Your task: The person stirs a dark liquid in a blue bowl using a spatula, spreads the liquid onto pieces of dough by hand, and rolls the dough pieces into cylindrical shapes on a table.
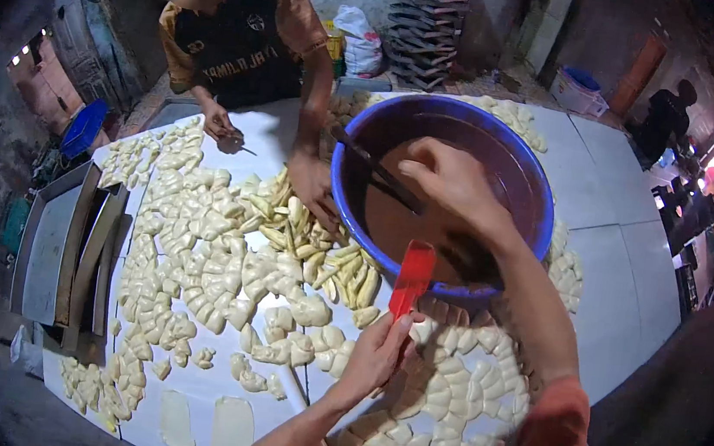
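My left hand [378, 351] grips a red plastic scraper [413, 277], held upright below a large blue basin [542, 199] of brown liquid. My right hand [445, 176] reaches over the basin with its fingers curled; whatever is in them I cannot make out. A dark stick [372, 164] leans across the basin's left side, near that hand. Many pale dough pieces [208, 233] cover the white tabletop [645, 297], some under my forearms. Peeled bananas [342, 278] are heaped left of the basin. A light rod [300, 395] lies beside my left forearm.
A co-worker [244, 59] stands across the table, one hand [313, 184] by the bananas, the other [219, 126] holding a small tool. Metal trays [49, 252] lean at the left edge. A tall stack [421, 25] stands behind. A dark figure [664, 116] is at the back right.
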Action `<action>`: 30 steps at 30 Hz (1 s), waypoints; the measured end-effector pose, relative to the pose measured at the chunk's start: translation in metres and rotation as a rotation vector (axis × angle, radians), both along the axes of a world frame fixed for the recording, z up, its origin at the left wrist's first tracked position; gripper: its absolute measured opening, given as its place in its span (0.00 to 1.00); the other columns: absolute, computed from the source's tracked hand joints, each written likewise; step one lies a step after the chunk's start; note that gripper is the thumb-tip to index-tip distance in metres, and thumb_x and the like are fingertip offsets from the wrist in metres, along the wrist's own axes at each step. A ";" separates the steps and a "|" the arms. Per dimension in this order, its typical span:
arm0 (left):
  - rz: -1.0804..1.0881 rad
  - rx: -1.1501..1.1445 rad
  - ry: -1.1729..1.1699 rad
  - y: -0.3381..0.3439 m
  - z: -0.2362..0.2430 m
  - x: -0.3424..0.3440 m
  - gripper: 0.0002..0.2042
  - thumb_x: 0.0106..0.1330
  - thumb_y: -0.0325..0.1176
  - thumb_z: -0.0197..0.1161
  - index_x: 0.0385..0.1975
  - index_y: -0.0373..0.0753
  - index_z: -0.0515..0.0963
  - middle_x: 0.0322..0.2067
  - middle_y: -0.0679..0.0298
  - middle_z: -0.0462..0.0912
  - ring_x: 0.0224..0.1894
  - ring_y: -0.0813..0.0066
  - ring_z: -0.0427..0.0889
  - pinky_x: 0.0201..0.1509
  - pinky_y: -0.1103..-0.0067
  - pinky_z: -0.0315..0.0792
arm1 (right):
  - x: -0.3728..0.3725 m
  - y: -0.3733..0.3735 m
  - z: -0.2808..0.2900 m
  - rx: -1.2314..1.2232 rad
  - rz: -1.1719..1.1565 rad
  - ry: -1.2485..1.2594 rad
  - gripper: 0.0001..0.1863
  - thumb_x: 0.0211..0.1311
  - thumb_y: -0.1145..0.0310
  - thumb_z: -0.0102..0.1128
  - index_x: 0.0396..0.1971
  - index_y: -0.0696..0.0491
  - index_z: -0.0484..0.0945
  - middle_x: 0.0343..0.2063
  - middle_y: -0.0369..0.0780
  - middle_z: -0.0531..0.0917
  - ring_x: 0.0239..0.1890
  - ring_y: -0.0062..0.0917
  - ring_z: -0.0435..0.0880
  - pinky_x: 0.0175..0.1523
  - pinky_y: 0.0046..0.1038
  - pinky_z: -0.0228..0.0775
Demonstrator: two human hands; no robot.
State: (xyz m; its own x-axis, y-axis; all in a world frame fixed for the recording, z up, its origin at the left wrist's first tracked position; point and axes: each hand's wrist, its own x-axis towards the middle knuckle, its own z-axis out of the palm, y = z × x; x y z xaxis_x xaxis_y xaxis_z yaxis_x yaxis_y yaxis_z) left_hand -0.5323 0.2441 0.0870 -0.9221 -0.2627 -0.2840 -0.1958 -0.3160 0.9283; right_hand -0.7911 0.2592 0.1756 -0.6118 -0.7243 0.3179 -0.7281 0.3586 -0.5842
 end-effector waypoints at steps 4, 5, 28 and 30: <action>0.166 0.065 -0.010 -0.005 -0.005 0.010 0.13 0.79 0.42 0.54 0.48 0.39 0.76 0.19 0.75 0.70 0.15 0.89 0.65 0.17 0.86 0.59 | -0.029 -0.098 -0.046 0.101 -0.031 0.174 0.33 0.57 0.40 0.66 0.54 0.50 0.80 0.51 0.50 0.81 0.55 0.44 0.79 0.60 0.43 0.71; 0.232 0.040 0.042 -0.005 -0.008 0.009 0.11 0.78 0.40 0.57 0.46 0.39 0.76 0.19 0.75 0.72 0.16 0.90 0.66 0.17 0.87 0.59 | -0.029 -0.109 -0.047 0.230 -0.079 0.239 0.35 0.55 0.39 0.66 0.57 0.49 0.80 0.52 0.48 0.79 0.56 0.43 0.78 0.61 0.44 0.70; 0.562 0.032 0.024 -0.036 -0.009 -0.057 0.10 0.72 0.39 0.66 0.37 0.42 0.72 0.18 0.75 0.70 0.10 0.87 0.63 0.11 0.85 0.57 | -0.060 -0.104 -0.047 -0.310 -0.220 0.049 0.21 0.65 0.55 0.58 0.48 0.56 0.80 0.33 0.60 0.85 0.41 0.55 0.85 0.47 0.51 0.76; 0.552 0.070 0.085 -0.040 -0.016 -0.059 0.10 0.72 0.39 0.66 0.37 0.43 0.72 0.19 0.75 0.71 0.11 0.87 0.64 0.12 0.85 0.58 | -0.066 -0.070 -0.023 -0.436 -0.331 -0.119 0.28 0.67 0.39 0.57 0.32 0.53 0.82 0.21 0.47 0.83 0.26 0.40 0.82 0.37 0.41 0.75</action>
